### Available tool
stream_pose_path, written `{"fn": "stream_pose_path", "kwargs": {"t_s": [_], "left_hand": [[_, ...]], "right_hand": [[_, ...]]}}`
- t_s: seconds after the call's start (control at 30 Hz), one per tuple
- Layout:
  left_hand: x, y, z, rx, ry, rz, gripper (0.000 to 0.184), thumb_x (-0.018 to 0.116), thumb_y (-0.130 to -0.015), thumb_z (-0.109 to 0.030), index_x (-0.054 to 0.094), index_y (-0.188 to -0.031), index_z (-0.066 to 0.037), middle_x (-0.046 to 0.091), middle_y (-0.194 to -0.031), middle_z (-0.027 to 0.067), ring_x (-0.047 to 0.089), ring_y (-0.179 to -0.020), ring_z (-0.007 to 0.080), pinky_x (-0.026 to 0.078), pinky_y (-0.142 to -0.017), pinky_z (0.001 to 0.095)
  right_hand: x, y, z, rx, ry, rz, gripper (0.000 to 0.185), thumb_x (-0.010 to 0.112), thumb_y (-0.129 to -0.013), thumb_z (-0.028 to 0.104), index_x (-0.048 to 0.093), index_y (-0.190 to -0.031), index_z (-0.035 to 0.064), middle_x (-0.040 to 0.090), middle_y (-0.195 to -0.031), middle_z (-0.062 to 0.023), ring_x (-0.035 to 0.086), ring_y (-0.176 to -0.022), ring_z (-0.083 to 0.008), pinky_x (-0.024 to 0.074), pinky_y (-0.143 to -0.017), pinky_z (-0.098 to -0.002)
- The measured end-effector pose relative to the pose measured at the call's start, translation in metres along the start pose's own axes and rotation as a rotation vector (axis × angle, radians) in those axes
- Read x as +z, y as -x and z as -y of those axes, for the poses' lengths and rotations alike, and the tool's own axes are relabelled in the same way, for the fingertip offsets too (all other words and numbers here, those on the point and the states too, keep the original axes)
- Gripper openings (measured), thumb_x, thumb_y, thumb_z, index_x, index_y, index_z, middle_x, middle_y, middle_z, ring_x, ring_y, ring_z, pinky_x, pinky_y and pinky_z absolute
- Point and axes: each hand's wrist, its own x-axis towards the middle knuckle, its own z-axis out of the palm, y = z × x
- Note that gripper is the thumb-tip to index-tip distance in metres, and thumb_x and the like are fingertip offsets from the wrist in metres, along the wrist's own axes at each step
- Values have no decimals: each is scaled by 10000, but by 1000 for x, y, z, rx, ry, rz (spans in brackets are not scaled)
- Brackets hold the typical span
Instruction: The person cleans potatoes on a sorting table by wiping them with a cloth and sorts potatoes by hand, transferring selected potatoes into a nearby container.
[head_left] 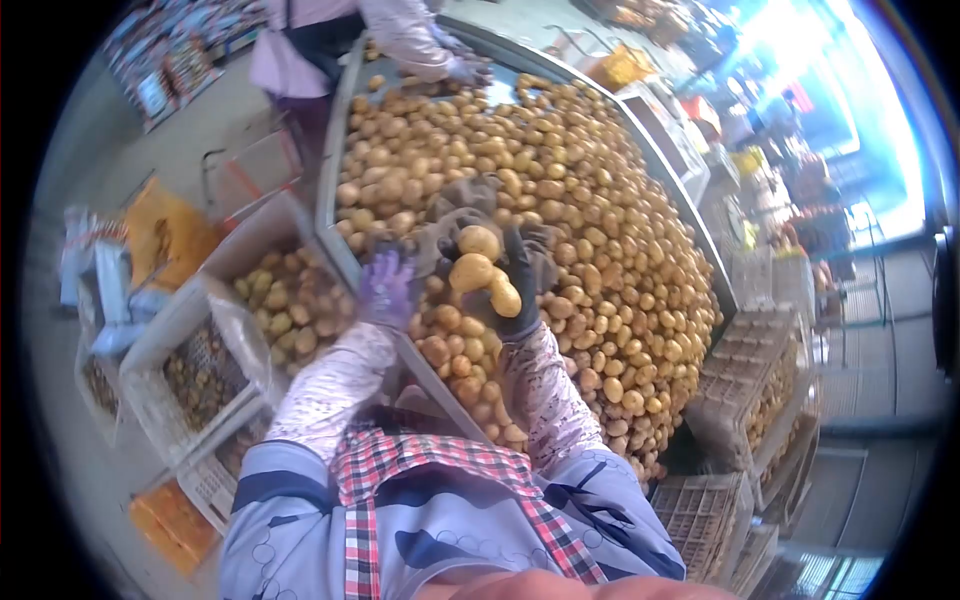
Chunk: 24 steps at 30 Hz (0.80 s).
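Note:
Several potatoes rest in my right hand (515,290), which wears a dark glove; three of them (472,272) show plainly over its palm and fingers. My left hand (388,285), in a purple glove, is over the metal rim (345,258) of the sorting table, its fingers apart and nothing visible in them. A grey-brown cloth (465,205) lies on the potatoes just beyond my hands. The large potato heap (610,270) spreads over the table on the far side and to the right.
A co-worker's gloved hands (468,70) reach onto the table's far end. A lined crate of potatoes (290,300) stands at left, beside another crate (190,375) and an orange sack (168,235). Stacked crates (740,400) stand at right.

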Motion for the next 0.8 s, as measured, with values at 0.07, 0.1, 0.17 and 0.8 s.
{"fn": "stream_pose_path", "kwargs": {"t_s": [0.07,0.1,0.17,0.8], "left_hand": [[31,14,-2,-152,525,-246,402,546,-845,-249,591,-1211,-87,543,-1268,188,480,-1194,386,354,-994,475],[49,21,10,-228,733,-305,376,543,-845,-253,604,-1170,-74,554,-1247,184,492,-1176,383,366,-982,459],[53,31,25,-292,875,-331,345,541,-845,-256,619,-1114,-55,569,-1218,180,505,-1154,378,380,-967,440],[-92,-62,47,-589,1535,153,203,601,-939,-213,664,-908,-22,632,-807,-15,559,-657,74,474,-562,250]], "right_hand": [[37,-19,24,79,-199,169,568,604,-889,408,474,-1263,1,620,-1036,-84,610,-916,-211,504,-772,-335],[58,-30,40,340,-515,280,544,570,-910,448,496,-1245,27,610,-1032,-78,604,-901,-190,511,-725,-332],[114,-46,41,1028,-1262,339,532,515,-932,526,534,-1203,68,593,-1023,-74,597,-872,-166,510,-621,-330],[-47,8,-51,750,425,-57,425,736,-693,51,648,-1108,80,637,-798,-101,621,-787,-170,501,-730,-313]]}}
